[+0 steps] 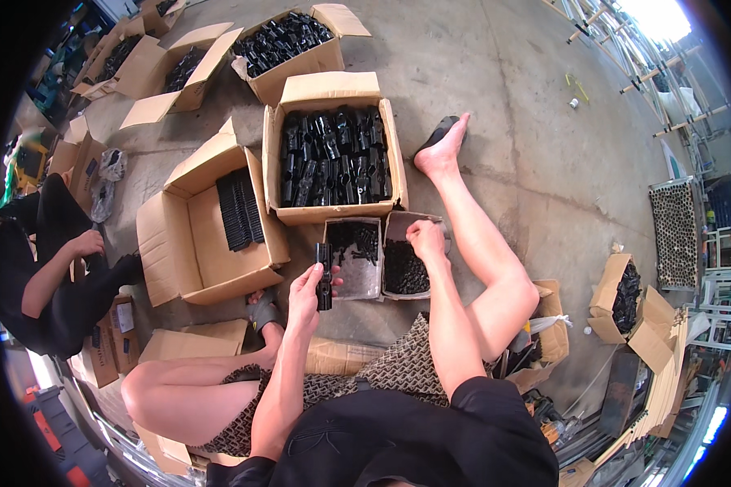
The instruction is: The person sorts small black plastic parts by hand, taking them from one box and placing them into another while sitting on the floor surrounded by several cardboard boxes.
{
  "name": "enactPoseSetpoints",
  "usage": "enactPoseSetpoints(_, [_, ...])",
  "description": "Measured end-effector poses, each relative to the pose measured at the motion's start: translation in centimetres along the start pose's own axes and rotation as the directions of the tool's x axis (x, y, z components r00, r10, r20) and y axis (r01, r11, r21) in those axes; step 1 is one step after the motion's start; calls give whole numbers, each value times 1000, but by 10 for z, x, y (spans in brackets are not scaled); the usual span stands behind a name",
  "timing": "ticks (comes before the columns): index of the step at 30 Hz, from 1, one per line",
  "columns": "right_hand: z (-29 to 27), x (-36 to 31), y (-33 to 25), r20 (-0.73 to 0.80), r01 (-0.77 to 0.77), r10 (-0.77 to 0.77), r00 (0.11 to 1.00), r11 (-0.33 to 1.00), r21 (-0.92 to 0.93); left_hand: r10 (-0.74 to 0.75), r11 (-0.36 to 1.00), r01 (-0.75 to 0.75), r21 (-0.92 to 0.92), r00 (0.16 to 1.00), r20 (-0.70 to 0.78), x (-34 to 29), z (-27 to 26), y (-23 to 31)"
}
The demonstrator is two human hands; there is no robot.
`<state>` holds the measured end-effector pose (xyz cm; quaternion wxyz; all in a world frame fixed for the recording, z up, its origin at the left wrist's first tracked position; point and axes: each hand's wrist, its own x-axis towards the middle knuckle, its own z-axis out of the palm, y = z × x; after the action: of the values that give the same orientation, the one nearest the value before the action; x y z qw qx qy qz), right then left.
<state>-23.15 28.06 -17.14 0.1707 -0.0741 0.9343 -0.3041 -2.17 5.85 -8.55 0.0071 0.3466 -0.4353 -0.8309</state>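
Observation:
My left hand (305, 294) is closed around a glossy black tubular part (324, 258), held upright in front of the bins. Over the right-hand small bin (391, 288), full of small black pieces (406, 269), my right hand (427, 240) has its fingers curled together. Whatever they pinch, if anything, is too small to make out. The left-hand small bin (371, 283) holds dark small pieces, mostly toward its back. Directly behind both bins stands a cardboard box (333, 214) packed with black tubular parts (333, 158).
At the left, an open carton (188, 243) has a row of black parts (240, 211) along one side. Farther boxes (296, 73) hold more black parts. Another person (57, 268) sits at the far left. Metal frames (633, 65) and a carton (609, 304) stand on the right.

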Motion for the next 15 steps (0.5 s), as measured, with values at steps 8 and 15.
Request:
enactPoseSetpoints(8, [42, 8, 15, -4, 14, -17, 1000, 930, -368, -27, 1000, 27, -11, 1000, -7, -1, -5, -4])
enactPoseSetpoints(15, [27, 5, 16, -10, -15, 14, 1000, 989, -146, -28, 999, 28, -34, 1000, -3, 2, 1, -2])
